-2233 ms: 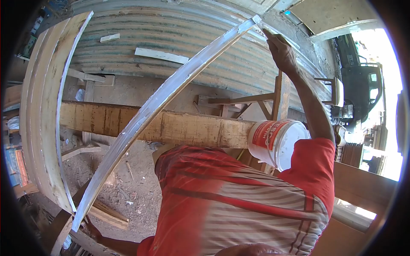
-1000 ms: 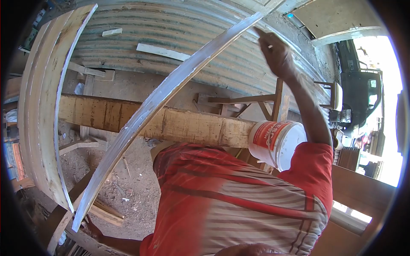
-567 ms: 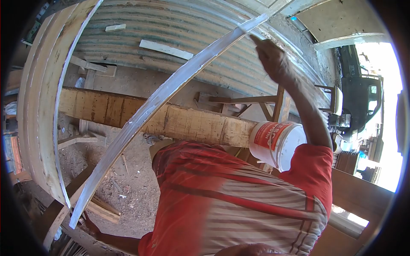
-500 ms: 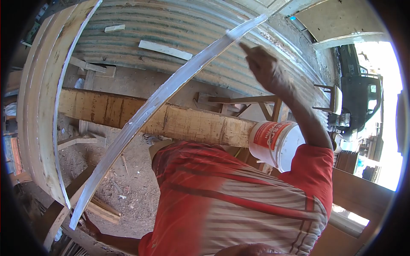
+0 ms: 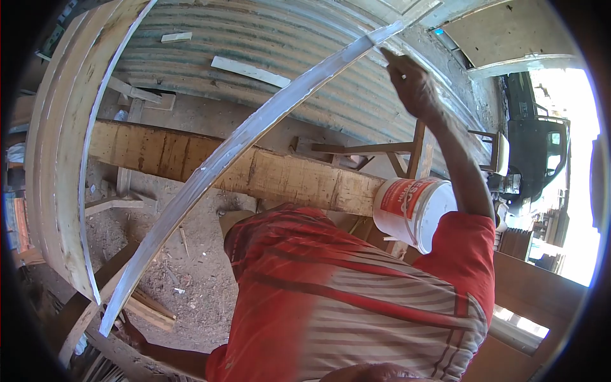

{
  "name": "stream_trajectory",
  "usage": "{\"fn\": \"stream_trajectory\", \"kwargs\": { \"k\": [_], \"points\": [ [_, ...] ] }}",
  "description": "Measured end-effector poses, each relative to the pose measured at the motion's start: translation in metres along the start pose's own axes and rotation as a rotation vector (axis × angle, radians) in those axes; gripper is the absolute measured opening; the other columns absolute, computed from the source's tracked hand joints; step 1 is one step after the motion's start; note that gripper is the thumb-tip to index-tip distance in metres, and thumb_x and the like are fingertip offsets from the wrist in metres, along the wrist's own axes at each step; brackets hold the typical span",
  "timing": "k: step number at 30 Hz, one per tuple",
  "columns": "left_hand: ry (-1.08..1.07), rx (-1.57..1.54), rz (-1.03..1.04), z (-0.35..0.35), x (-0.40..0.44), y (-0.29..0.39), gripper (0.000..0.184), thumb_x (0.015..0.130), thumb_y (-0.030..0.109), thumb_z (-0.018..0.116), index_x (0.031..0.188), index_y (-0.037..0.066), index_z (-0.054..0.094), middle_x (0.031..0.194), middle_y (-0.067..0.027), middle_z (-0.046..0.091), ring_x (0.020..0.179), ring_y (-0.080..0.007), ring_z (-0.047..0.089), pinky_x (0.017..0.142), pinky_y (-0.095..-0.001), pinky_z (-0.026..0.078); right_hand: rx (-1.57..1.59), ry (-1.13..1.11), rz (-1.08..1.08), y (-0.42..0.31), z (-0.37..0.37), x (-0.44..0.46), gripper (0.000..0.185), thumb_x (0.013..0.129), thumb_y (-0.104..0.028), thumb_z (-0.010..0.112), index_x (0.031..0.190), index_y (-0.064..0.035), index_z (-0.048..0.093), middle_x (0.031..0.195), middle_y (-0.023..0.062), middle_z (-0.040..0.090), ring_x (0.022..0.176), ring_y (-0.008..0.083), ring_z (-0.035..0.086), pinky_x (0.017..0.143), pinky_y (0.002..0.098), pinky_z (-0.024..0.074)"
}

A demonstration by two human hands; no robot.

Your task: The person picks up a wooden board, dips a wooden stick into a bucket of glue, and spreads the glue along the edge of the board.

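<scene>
A long curved wooden strip [image 5: 248,130] runs diagonally across the view, its upper face coated with a whitish, glue-like film. Near its far upper end, my right hand [image 5: 414,86] is closed around a small brush [image 5: 380,46], whose pale tip touches the coated face. The brush is small and partly covered by the fingers. At the strip's lower end, my left hand [image 5: 129,332] is closed on the wood from beside and beneath, its fingers partly hidden. A white bucket with a red label [image 5: 414,207] stands below my right forearm.
A thick wooden beam [image 5: 286,173] crosses under the strip. At left stands a stack of curved boards [image 5: 67,146] with whitish edges. Corrugated metal sheeting [image 5: 210,32] lies beyond, with a pale board [image 5: 249,71] on it. A wooden trestle [image 5: 398,149] and a dark vehicle [image 5: 538,137] are at right.
My right hand with the brush has moved up and right along the strip, towards its far end. My left hand stays at the lower end. The view has shifted slightly.
</scene>
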State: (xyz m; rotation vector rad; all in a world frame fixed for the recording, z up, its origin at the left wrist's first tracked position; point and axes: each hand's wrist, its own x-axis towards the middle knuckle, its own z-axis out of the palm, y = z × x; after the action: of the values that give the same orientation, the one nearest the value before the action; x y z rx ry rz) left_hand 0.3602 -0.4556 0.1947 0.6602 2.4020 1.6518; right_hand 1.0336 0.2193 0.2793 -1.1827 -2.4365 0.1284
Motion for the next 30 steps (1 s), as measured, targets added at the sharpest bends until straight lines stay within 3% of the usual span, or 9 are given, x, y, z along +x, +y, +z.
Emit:
{"fn": "stream_trajectory", "kwargs": {
  "k": [6,10,12,14,17,23,27,28,30],
  "points": [
    [-0.003,0.044,-0.022,0.0,0.004,-0.009,0.086,0.099,0.054,0.068,0.156,0.0,0.032,0.158,-0.023,0.042,0.147,-0.0372,0.042,0.12,-0.059,0.041,0.081,-0.2,-0.065,-0.112,0.01,-0.033,0.046,0.099,-0.003,0.065,0.145,-0.0097,0.063,0.105,0.0127,0.068,0.084,0.0225,0.071,0.073,0.0379,0.0612],
    [-0.026,0.054,-0.032,-0.007,0.002,-0.014,0.089,0.099,0.056,0.067,0.158,0.001,0.029,0.162,-0.0241,0.039,0.151,-0.0376,0.038,0.121,-0.0581,0.04,0.188,-0.081,-0.209,-0.116,0.008,-0.028,0.044,0.098,0.001,0.065,0.141,-0.0056,0.065,0.104,0.0158,0.07,0.087,0.0229,0.072,0.077,0.0339,0.0601],
    [-0.044,0.05,-0.017,-0.009,0.001,-0.012,0.09,0.099,0.057,0.067,0.158,0.0,0.028,0.162,-0.025,0.038,0.151,-0.0378,0.037,0.122,-0.0577,0.04,0.117,-0.034,0.139,-0.107,0.002,-0.019,0.037,0.1,-0.001,0.064,0.136,-0.0034,0.068,0.101,0.014,0.072,0.083,0.0252,0.07,0.078,0.0358,0.0571],
    [-0.058,0.031,0.001,-0.008,-0.001,-0.009,0.092,0.098,0.057,0.068,0.157,-0.002,0.028,0.162,-0.0265,0.039,0.151,-0.0381,0.038,0.122,-0.0573,0.04,-0.066,0.075,0.143,-0.082,-0.001,-0.012,0.036,0.101,-0.003,0.063,0.137,-0.0042,0.068,0.099,0.0127,0.071,0.079,0.0255,0.069,0.077,0.0375,0.0561],
    [-0.042,0.033,0.0,-0.005,-0.001,-0.009,0.092,0.098,0.057,0.068,0.157,-0.002,0.028,0.162,-0.0266,0.039,0.151,-0.0381,0.038,0.122,-0.0573,0.04,-0.112,-0.022,0.137,-0.063,0.006,-0.024,0.037,0.101,-0.004,0.064,0.139,-0.0061,0.068,0.099,0.0136,0.07,0.081,0.0259,0.07,0.077,0.0376,0.0556],
    [-0.037,0.03,-0.003,-0.002,-0.002,-0.009,0.092,0.098,0.057,0.068,0.157,-0.002,0.029,0.161,-0.0268,0.039,0.15,-0.0382,0.039,0.122,-0.0572,0.04,0.141,-0.147,-0.125,-0.179,0.021,-0.06,0.046,0.099,-0.004,0.066,0.144,-0.0102,0.064,0.108,0.0131,0.069,0.09,0.0232,0.072,0.08,0.0372,0.0587],
    [-0.049,0.017,0.005,-0.004,0.0,-0.007,0.093,0.098,0.057,0.068,0.157,-0.003,0.029,0.161,-0.027,0.039,0.15,-0.0382,0.039,0.122,-0.0571,0.04,0.065,-0.006,-0.106,-0.16,0.013,-0.04,0.04,0.1,-0.003,0.065,0.141,-0.0079,0.067,0.105,0.0116,0.07,0.083,0.0218,0.07,0.074,0.035,0.058],
    [-0.049,0.014,0.01,-0.004,0.0,-0.007,0.093,0.098,0.057,0.068,0.157,-0.003,0.029,0.161,-0.027,0.039,0.15,-0.0382,0.039,0.122,-0.0571,0.04,0.082,0.042,0.087,-0.15,0.011,-0.035,0.037,0.101,-0.004,0.065,0.139,-0.0062,0.067,0.099,0.012,0.07,0.082,0.0218,0.07,0.074,0.0354,0.0574],
    [-0.047,0.009,0.018,-0.006,-0.001,-0.007,0.093,0.098,0.057,0.068,0.156,-0.003,0.029,0.161,-0.0271,0.039,0.15,-0.0382,0.04,0.122,-0.057,0.04,-0.042,0.112,0.176,-0.104,0.009,-0.026,0.036,0.103,-0.008,0.063,0.138,-0.0073,0.067,0.097,0.0149,0.07,0.084,0.0235,0.071,0.075,0.0362,0.0566]
  ]
}}
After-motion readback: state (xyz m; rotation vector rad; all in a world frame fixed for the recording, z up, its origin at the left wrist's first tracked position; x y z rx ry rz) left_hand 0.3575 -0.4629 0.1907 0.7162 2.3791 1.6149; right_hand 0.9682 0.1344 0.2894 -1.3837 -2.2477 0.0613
